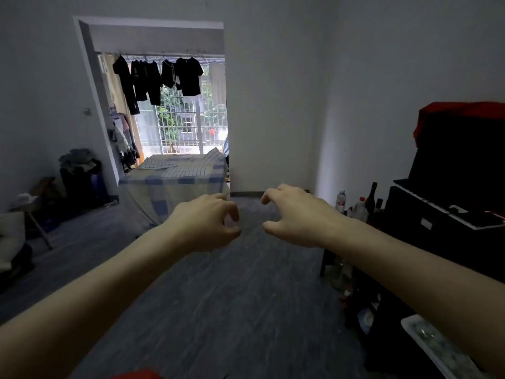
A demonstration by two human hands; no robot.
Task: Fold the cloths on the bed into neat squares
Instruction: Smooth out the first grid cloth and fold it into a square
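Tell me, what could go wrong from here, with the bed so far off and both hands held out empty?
Three possible snags:
1. The bed stands across the grey floor, out of reach; the left hand and right hand hold nothing, so the person must walk over first.
2. Bottles stand on the floor to the right; a careless step might topple them.
3. The checked cloths already lie overlapping, so pulling one could drag its neighbour.

Checked cloths (175, 166) lie on a cloth-draped bed (169, 192); matt grey wood-grain floor (218, 296).
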